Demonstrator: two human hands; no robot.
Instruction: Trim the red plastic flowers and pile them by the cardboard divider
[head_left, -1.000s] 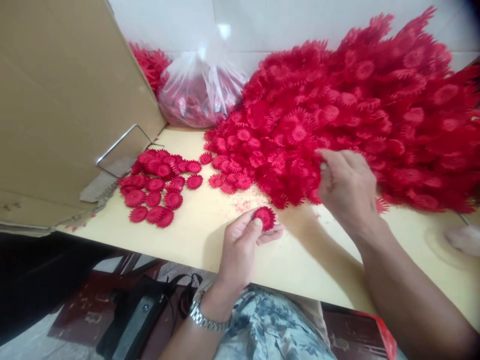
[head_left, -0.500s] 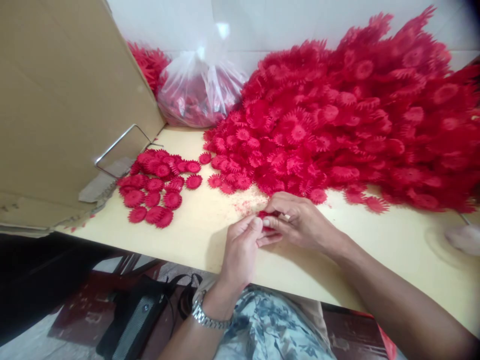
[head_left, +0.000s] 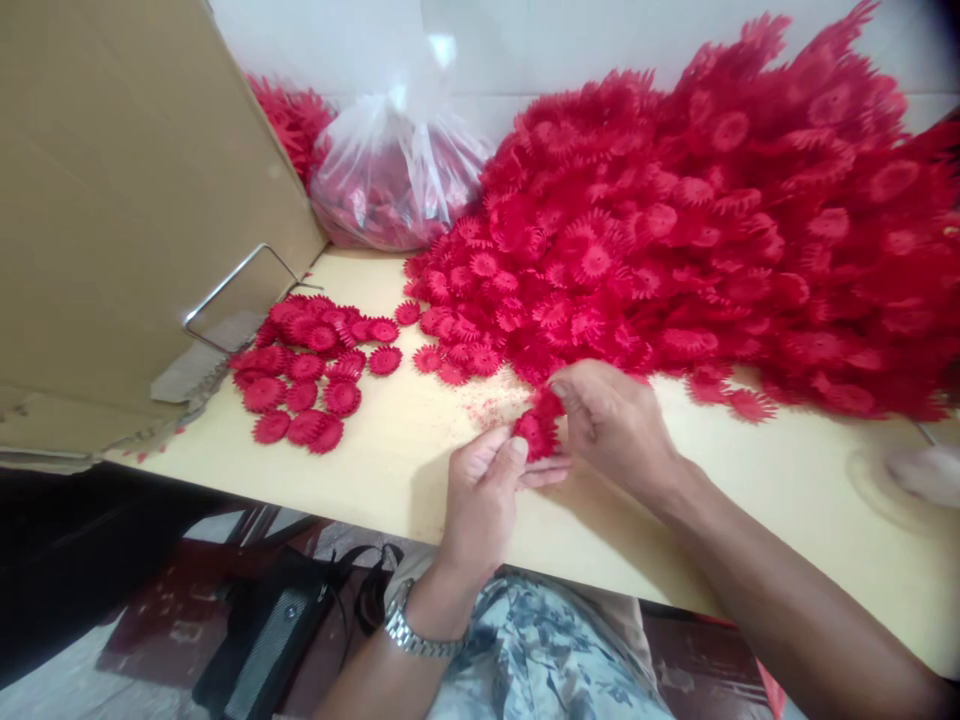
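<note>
My left hand [head_left: 486, 485] pinches a small red toothed disc [head_left: 535, 436] between thumb and fingers, above the table's front part. Just right of it my right hand [head_left: 621, 422] has thumb and forefinger closed on a red scrap [head_left: 550, 402] at the disc's upper edge. Whether this scrap is joined to the disc I cannot tell. Behind both hands rises a big heap of red toothed discs [head_left: 592, 260]. Over to the left, a smaller group of red discs [head_left: 303, 367] lies on the table, some stacked on each other.
A cardboard box [head_left: 142, 200] stands at the left, with a bent metal wire [head_left: 225, 285] by its torn edge. At the back sits a clear plastic bag [head_left: 397, 190] of red pieces. Red crumbs [head_left: 487, 405] dot the pale table [head_left: 375, 450]. A black bag [head_left: 262, 630] is below.
My right hand has drawn slightly up and right from the left hand, pinching the red scrap. More of the disc in my left hand now shows.
</note>
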